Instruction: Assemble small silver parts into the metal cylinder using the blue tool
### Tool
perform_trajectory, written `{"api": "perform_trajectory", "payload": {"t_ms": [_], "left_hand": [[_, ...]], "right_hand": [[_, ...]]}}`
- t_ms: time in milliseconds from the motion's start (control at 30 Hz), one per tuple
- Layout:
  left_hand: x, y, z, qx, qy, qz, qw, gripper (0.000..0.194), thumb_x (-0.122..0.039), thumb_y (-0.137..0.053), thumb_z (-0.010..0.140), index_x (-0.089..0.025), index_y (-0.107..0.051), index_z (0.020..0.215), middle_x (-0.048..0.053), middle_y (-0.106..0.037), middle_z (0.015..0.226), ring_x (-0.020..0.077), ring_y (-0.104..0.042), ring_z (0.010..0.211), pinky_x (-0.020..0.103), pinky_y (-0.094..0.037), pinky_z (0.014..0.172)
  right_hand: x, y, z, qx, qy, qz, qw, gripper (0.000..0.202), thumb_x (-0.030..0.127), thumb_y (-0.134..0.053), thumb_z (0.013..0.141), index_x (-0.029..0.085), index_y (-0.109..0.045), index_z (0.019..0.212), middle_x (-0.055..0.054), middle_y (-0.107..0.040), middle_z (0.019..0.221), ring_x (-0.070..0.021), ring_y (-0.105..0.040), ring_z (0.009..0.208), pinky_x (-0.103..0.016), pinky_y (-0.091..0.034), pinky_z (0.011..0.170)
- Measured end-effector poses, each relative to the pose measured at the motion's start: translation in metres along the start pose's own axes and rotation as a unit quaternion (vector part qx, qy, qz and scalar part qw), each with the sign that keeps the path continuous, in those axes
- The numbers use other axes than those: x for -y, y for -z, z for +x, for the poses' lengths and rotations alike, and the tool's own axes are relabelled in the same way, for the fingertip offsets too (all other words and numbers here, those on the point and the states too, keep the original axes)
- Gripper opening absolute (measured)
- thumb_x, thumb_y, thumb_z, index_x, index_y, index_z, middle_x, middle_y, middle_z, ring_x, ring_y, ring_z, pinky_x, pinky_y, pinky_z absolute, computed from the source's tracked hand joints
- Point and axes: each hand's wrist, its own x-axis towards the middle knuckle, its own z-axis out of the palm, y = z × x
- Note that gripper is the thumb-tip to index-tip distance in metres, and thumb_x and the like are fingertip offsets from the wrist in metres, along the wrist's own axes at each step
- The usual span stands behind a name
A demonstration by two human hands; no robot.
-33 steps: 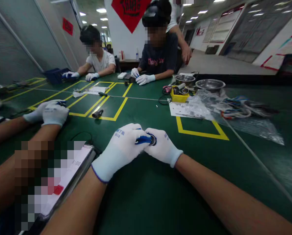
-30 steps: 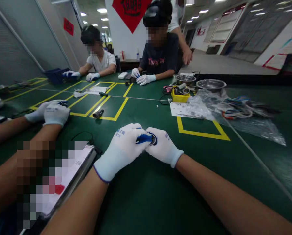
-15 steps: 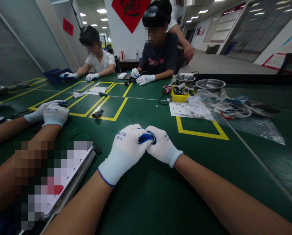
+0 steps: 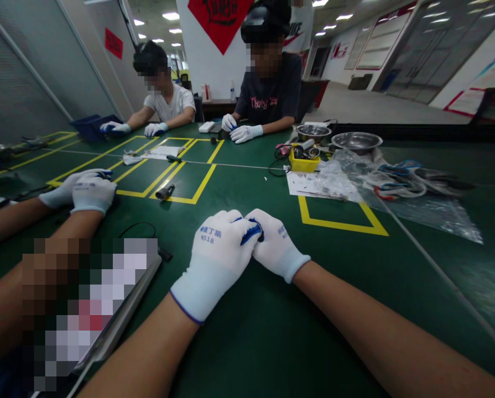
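Note:
My left hand (image 4: 220,249), in a white glove with blue fingertips, is closed and meets my right hand in the middle of the view. My right hand (image 4: 276,243), gloved the same way, is also closed, its fingers curled against the left ones. A small rounded edge shows between the fingertips, but the gloves hide what it belongs to. Both hands are held over the green table (image 4: 247,342). A dark metal part (image 4: 165,192) lies beyond them to the left, inside yellow tape.
Co-workers' gloved hands are at the left (image 4: 92,190) and far side (image 4: 247,134). A yellow bin (image 4: 304,164), steel bowls (image 4: 357,142), plastic bags and a cable bundle (image 4: 400,179) stand at the back right. A tablet-like device (image 4: 123,315) lies left of my forearm.
My left hand has turned slightly and shifted a little to the right, with its fingertips still against my right hand. The standing person in the background has moved behind the seated one.

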Motion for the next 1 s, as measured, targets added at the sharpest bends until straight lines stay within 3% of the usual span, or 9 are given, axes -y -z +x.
{"api": "perform_trajectory", "payload": {"t_ms": [133,267,400,633,733,900,1000], "left_hand": [[0.0024,-0.0001,0.0005,-0.002,-0.065,0.048,0.997,0.017,-0.023,-0.060,0.098,-0.020,-0.077,0.095,0.006,-0.070,0.090,0.0238,-0.063,0.087,0.038,-0.051,0.076],[0.0027,-0.0009,0.0006,0.003,-0.088,0.067,0.994,0.016,-0.020,-0.060,0.097,-0.019,-0.076,0.095,0.007,-0.070,0.092,0.0246,-0.063,0.089,0.039,-0.050,0.075],[0.0018,-0.0013,0.0000,0.003,-0.057,0.057,0.997,0.019,-0.021,-0.058,0.098,-0.019,-0.076,0.095,0.007,-0.070,0.094,0.0255,-0.062,0.088,0.041,-0.051,0.076],[0.0017,-0.0037,0.0001,-0.025,0.030,-0.068,0.997,0.013,-0.027,-0.066,0.095,-0.020,-0.075,0.089,0.006,-0.070,0.096,0.0223,-0.063,0.091,0.037,-0.054,0.081],[0.0046,-0.0053,0.0000,-0.027,0.001,-0.066,0.997,0.014,-0.026,-0.064,0.097,-0.020,-0.076,0.094,0.006,-0.070,0.096,0.0227,-0.063,0.092,0.038,-0.054,0.081],[0.0078,-0.0019,-0.0012,-0.004,-0.105,-0.018,0.994,0.020,-0.024,-0.056,0.101,-0.019,-0.075,0.105,0.008,-0.071,0.103,0.0236,-0.062,0.094,0.039,-0.053,0.082],[0.0054,0.0013,-0.0023,0.005,-0.118,0.025,0.993,0.025,-0.027,-0.051,0.103,-0.018,-0.073,0.110,0.010,-0.070,0.107,0.0259,-0.061,0.095,0.042,-0.052,0.081]], "right_hand": [[-0.0017,-0.0010,-0.0006,0.006,0.008,-0.018,1.000,0.011,0.012,-0.057,0.081,0.023,-0.054,0.081,-0.001,-0.060,0.080,-0.0179,-0.058,0.073,-0.031,-0.046,0.068],[-0.0014,-0.0014,-0.0007,0.010,0.006,-0.024,1.000,0.013,0.011,-0.057,0.081,0.023,-0.054,0.082,0.000,-0.060,0.081,-0.0178,-0.058,0.073,-0.031,-0.046,0.069],[0.0013,-0.0007,-0.0008,0.014,-0.001,-0.013,1.000,0.011,0.012,-0.057,0.082,0.023,-0.055,0.081,-0.001,-0.061,0.083,-0.0184,-0.058,0.075,-0.032,-0.048,0.071],[0.0056,0.0004,-0.0008,0.018,-0.034,0.000,0.999,0.013,0.014,-0.059,0.080,0.024,-0.051,0.078,0.000,-0.059,0.080,-0.0198,-0.058,0.076,-0.034,-0.048,0.071],[0.0047,0.0004,-0.0011,0.008,-0.040,-0.001,0.999,0.011,0.016,-0.058,0.082,0.024,-0.052,0.079,0.000,-0.059,0.079,-0.0195,-0.058,0.075,-0.033,-0.047,0.071],[0.0017,0.0011,-0.0016,-0.002,-0.039,-0.004,0.999,0.006,0.019,-0.058,0.083,0.024,-0.054,0.081,-0.001,-0.062,0.082,-0.0198,-0.060,0.077,-0.034,-0.047,0.072],[0.0004,0.0019,-0.0011,-0.019,-0.039,0.005,0.999,0.002,0.022,-0.057,0.083,0.023,-0.056,0.082,-0.002,-0.064,0.082,-0.0202,-0.062,0.078,-0.034,-0.048,0.073]]}}
